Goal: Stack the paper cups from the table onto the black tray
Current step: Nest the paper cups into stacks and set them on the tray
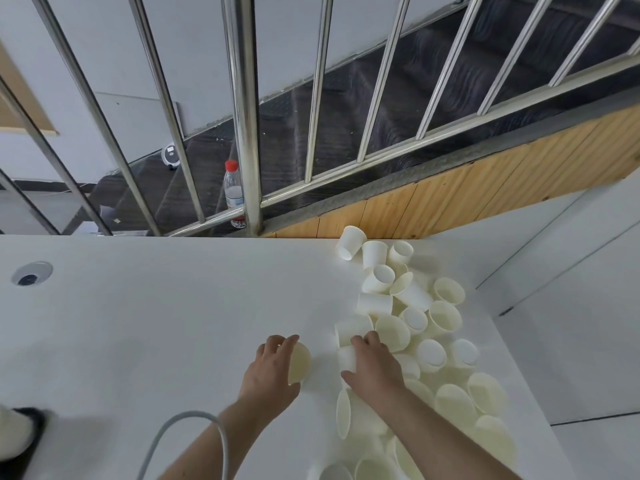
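Many loose white paper cups (412, 327) are heaped at three o'clock on the white surface (156, 323). One cup (299, 362) is gripped by the left hand (273, 367); another (347, 358) is clasped under the right hand (374, 363). Nesting them is judged next; the black tray (29, 415) waits at eight o'clock.

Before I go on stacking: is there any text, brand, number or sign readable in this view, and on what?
No text can be read in this view.
Water bottle behind the railing: it has a label, too small and blurred to read.
Round white device on the stairs: a dark mark on it, unreadable.
Paper cups on the table, and the cup held by the left hand: plain, no print visible.
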The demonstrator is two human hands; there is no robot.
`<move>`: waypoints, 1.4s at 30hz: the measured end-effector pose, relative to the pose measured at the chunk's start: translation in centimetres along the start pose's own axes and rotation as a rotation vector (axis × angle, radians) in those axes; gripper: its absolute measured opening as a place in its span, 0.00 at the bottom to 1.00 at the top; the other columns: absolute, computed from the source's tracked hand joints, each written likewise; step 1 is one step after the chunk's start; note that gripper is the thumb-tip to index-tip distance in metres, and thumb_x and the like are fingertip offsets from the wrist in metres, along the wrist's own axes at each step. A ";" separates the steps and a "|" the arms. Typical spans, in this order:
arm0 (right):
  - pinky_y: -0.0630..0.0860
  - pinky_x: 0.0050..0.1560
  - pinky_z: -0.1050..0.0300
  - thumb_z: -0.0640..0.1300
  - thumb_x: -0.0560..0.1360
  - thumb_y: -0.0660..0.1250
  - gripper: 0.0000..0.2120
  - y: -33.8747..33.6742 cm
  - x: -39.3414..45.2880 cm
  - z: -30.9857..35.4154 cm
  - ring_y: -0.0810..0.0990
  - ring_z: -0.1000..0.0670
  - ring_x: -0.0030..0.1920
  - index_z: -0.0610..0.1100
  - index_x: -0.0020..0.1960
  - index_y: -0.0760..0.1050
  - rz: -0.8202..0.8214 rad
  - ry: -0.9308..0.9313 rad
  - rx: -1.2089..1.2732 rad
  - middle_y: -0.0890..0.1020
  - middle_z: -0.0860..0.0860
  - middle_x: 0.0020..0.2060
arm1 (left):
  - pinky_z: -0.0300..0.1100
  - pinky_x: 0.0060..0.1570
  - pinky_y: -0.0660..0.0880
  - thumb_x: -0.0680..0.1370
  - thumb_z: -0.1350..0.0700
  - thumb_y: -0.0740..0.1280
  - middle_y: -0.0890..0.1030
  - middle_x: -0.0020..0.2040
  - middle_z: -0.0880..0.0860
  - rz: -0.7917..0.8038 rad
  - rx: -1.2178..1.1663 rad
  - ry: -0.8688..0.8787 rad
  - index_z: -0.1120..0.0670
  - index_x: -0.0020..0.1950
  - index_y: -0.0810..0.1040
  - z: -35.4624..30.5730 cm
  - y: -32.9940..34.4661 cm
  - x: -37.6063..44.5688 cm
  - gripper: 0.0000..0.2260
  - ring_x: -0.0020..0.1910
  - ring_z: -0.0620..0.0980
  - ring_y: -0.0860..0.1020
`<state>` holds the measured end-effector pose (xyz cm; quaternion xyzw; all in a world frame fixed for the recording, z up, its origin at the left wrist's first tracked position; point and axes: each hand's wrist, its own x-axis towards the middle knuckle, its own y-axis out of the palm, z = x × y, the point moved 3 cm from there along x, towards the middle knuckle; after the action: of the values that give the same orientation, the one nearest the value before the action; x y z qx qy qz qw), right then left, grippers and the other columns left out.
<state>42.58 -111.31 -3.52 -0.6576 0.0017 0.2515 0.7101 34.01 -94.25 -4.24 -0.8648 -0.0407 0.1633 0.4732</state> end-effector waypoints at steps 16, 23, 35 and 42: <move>0.70 0.42 0.61 0.56 0.75 0.66 0.14 0.0 -0.3 1.9 0.73 0.52 0.53 0.47 0.44 0.68 -0.094 -0.184 0.074 0.69 0.52 0.52 | 0.40 0.55 0.74 0.73 0.54 0.67 0.64 0.69 0.48 -0.023 0.000 0.019 0.47 0.75 0.57 0.8 -0.2 0.2 0.33 0.66 0.50 0.66; 0.67 0.43 0.64 0.54 0.75 0.69 0.14 0.5 -1.2 1.4 0.71 0.53 0.56 0.44 0.52 0.73 -0.029 -0.257 0.080 0.68 0.53 0.57 | 0.39 0.55 0.73 0.72 0.53 0.68 0.63 0.69 0.48 -0.008 0.018 0.053 0.46 0.75 0.55 0.4 -0.1 0.0 0.35 0.67 0.49 0.66; 0.74 0.61 0.55 0.51 0.75 0.67 0.33 0.6 -0.8 3.0 0.58 0.51 0.73 0.49 0.76 0.56 0.012 -0.312 0.046 0.59 0.55 0.73 | 0.38 0.57 0.72 0.74 0.51 0.68 0.61 0.72 0.43 -0.014 0.036 0.106 0.47 0.76 0.55 0.2 -0.2 -0.6 0.34 0.69 0.47 0.62; 0.73 0.61 0.57 0.47 0.76 0.66 0.32 0.2 -1.3 3.4 0.60 0.51 0.71 0.49 0.76 0.58 -0.043 -0.288 0.118 0.62 0.55 0.70 | 0.36 0.57 0.72 0.74 0.53 0.65 0.59 0.72 0.46 -0.025 0.003 0.110 0.51 0.77 0.53 0.2 -0.4 -0.4 0.34 0.71 0.48 0.60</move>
<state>40.24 -108.55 -2.82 -0.5717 -0.0995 0.3272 0.7458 33.62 -93.93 -3.92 -0.8711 -0.0254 0.1095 0.4781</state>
